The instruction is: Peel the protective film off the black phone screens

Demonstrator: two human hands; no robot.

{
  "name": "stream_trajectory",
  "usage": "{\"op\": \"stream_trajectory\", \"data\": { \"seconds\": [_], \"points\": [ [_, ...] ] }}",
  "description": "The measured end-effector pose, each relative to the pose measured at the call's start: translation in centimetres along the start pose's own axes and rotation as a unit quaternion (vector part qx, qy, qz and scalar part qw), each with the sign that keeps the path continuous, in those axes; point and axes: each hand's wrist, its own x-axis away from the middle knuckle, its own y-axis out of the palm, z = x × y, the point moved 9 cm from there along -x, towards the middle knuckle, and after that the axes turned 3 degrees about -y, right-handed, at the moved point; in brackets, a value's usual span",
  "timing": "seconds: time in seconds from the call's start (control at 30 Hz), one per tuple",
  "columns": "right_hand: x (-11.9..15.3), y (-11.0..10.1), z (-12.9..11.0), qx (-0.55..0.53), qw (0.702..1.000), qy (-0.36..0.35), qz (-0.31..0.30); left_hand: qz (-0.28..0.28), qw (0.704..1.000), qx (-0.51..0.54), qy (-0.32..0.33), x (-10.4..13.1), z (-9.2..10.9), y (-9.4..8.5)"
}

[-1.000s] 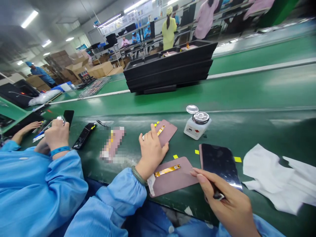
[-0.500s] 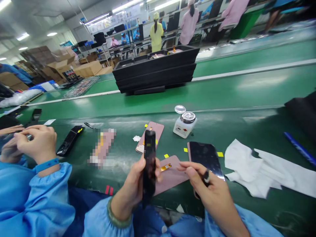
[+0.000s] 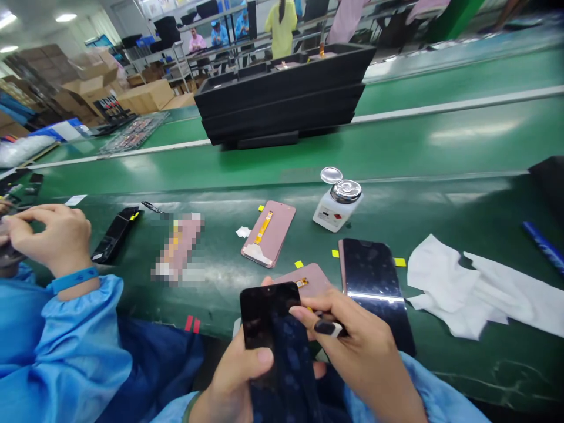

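Note:
My left hand (image 3: 238,376) grips a black phone screen panel (image 3: 275,346) glass side up, close to my body. My right hand (image 3: 356,346) rests its fingertips on the panel's right edge and pinches a small black tool (image 3: 328,328). Behind my hands a pink panel (image 3: 311,279) lies back side up on the dark green mat (image 3: 440,223). A second pink panel (image 3: 268,232) with a yellow flex cable lies further out. Another black panel (image 3: 374,282) lies glass up to the right.
A white pump dispenser bottle (image 3: 335,205) stands past the panels. White cloths (image 3: 462,291) lie at right, a blue pen (image 3: 544,247) beyond. A co-worker's hands (image 3: 48,235) in blue sleeves work at left, near a black panel (image 3: 114,234). Stacked black trays (image 3: 282,100) sit on the green conveyor.
My left hand took a pink panel off the belt, stood it on edge, then turned it glass up and drew it toward me. My right hand moved onto its edge.

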Motion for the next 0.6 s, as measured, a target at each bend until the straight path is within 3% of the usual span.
{"op": "stream_trajectory", "data": {
  "seconds": [0.03,0.1,0.23,0.37,0.5,0.6],
  "points": [
    [0.1,0.0,-0.5,0.021,0.999,-0.028,0.005,0.004,0.996,0.044,0.072,-0.2,4.0,-1.8],
    [0.5,0.1,-1.2,0.061,0.996,-0.066,0.017,-0.019,0.992,0.078,0.098,0.0,7.8,-4.2],
    [1.9,1.0,-2.2,0.076,0.986,-0.148,-0.017,-0.023,0.993,0.093,0.073,0.8,7.4,-5.3],
    [2.1,1.4,-2.7,0.06,0.977,-0.196,-0.063,0.037,0.987,0.052,0.145,1.3,8.2,-5.7],
    [1.5,1.5,-2.7,0.077,0.974,-0.192,-0.094,0.07,0.987,0.026,0.144,1.3,9.6,-6.9],
    [1.2,1.6,-2.2,0.057,0.98,-0.154,-0.109,0.113,0.975,-0.071,0.176,1.7,10.6,-7.5]
  ]
}}
